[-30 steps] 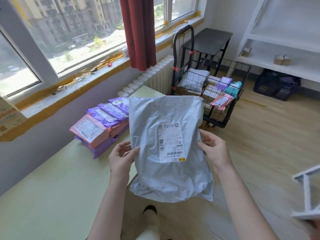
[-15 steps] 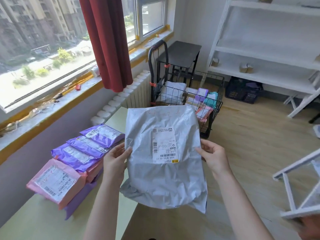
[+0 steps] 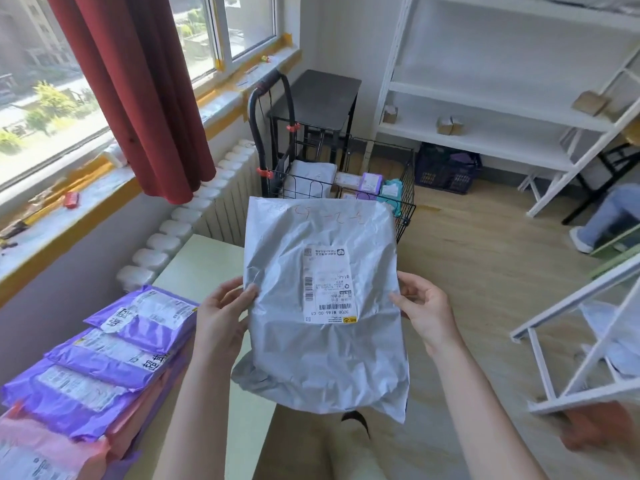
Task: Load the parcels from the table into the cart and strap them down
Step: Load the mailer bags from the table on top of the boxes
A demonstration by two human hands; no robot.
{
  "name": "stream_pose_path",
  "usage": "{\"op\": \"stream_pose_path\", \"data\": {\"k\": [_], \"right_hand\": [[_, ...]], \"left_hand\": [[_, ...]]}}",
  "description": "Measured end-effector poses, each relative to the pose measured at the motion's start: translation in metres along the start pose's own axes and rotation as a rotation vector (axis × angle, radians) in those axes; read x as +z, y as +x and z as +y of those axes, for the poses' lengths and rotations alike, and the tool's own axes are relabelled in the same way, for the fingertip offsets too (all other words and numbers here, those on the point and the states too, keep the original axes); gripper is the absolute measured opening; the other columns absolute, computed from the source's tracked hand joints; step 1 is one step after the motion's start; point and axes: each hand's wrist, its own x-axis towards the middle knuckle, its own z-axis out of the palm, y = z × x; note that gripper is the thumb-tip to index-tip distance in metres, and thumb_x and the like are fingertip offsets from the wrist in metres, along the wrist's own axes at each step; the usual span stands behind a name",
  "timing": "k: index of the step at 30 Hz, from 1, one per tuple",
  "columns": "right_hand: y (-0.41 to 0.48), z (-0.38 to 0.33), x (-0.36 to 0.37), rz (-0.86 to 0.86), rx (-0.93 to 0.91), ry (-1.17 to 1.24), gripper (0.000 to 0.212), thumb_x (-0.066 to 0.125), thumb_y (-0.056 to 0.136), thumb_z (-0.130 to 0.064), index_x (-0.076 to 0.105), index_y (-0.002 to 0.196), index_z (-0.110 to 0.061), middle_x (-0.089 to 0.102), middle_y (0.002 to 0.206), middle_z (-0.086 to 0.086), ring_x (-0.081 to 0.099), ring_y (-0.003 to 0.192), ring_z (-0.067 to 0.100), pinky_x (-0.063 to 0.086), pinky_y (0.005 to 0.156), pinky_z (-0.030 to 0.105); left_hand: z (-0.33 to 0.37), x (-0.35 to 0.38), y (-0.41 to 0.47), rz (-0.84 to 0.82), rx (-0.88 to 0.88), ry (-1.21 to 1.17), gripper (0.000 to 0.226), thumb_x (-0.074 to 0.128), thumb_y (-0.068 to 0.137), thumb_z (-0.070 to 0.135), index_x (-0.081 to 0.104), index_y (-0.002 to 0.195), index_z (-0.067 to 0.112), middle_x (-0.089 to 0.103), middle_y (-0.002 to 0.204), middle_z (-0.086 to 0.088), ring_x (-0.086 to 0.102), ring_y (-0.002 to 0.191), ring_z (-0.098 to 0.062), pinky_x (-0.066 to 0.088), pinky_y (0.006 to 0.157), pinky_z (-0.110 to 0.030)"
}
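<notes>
Grey parcel (image 3: 322, 306) held in air, label facing up, past bench (image 3: 207, 261) corner, wire cart (image 3: 408, 188) with parcels beyond. Left hand (image 3: 221, 313) grips left edge, right hand (image 3: 426, 306) right edge, thumbs on front.

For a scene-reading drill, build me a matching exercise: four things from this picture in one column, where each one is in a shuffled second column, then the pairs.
1. grey parcel
2. purple parcels
3. wire cart
4. red curtain

A. hangs at the window
B. stacked on the table
C. held by left hand and right hand
D. on the floor beside the radiator

Pairs: 1-C; 2-B; 3-D; 4-A
</notes>
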Motion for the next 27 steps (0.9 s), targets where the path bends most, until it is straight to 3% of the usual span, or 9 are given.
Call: {"op": "stream_pose_path", "data": {"k": [5, 10, 16, 21, 27], "right_hand": [[0.055, -0.006, -0.015, 0.02, -0.011, 0.008, 0.038, 0.064, 0.085, 0.01, 0.068, 0.103, -0.023, 0.055, 0.075, 0.004, 0.052, 0.065, 0.009, 0.048, 0.069, 0.021], [0.126, -0.01, -0.034, 0.006, -0.01, -0.004, 0.036, 0.063, 0.085, 0.01, 0.065, 0.114, -0.011, 0.052, 0.079, 0.004, 0.049, 0.072, 0.014, 0.046, 0.072, 0.022], [0.218, -0.023, -0.069, 0.007, -0.014, 0.01, 0.035, 0.064, 0.086, 0.007, 0.065, 0.116, -0.011, 0.056, 0.082, 0.002, 0.05, 0.074, 0.012, 0.046, 0.072, 0.02], [0.275, -0.034, -0.103, 0.016, -0.03, 0.023, 0.032, 0.062, 0.087, 0.007, 0.066, 0.114, -0.01, 0.06, 0.082, -0.003, 0.054, 0.075, 0.01, 0.048, 0.078, 0.027], [0.331, -0.028, -0.114, 0.015, -0.008, 0.04, 0.029, 0.06, 0.088, 0.008, 0.067, 0.111, -0.009, 0.059, 0.078, -0.002, 0.056, 0.07, 0.009, 0.048, 0.064, 0.018]], "left_hand": [[-0.001, 0.041, 0.043, -0.007, 0.023, 0.019, 0.013, 0.062, 0.089, 0.006, 0.064, 0.102, 0.007, 0.067, 0.091, -0.006, 0.063, 0.067, -0.01, 0.052, 0.054, -0.023], [-0.003, 0.096, 0.09, -0.001, 0.051, 0.021, 0.01, 0.06, 0.091, 0.006, 0.066, 0.097, 0.011, 0.068, 0.085, -0.002, 0.063, 0.065, -0.008, 0.051, 0.052, -0.021], [0.002, 0.176, 0.149, -0.026, 0.051, 0.01, 0.013, 0.063, 0.089, 0.009, 0.069, 0.1, 0.009, 0.071, 0.088, -0.009, 0.067, 0.066, -0.018, 0.055, 0.052, -0.028], [0.003, 0.23, 0.183, -0.046, 0.015, -0.078, 0.018, 0.059, 0.09, 0.006, 0.068, 0.106, 0.007, 0.072, 0.09, -0.009, 0.067, 0.08, -0.021, 0.056, 0.076, -0.038], [0.0, 0.257, 0.221, -0.013, 0.009, -0.061, 0.016, 0.059, 0.091, 0.006, 0.067, 0.104, 0.009, 0.073, 0.091, -0.005, 0.069, 0.077, -0.016, 0.058, 0.07, -0.032]]}}
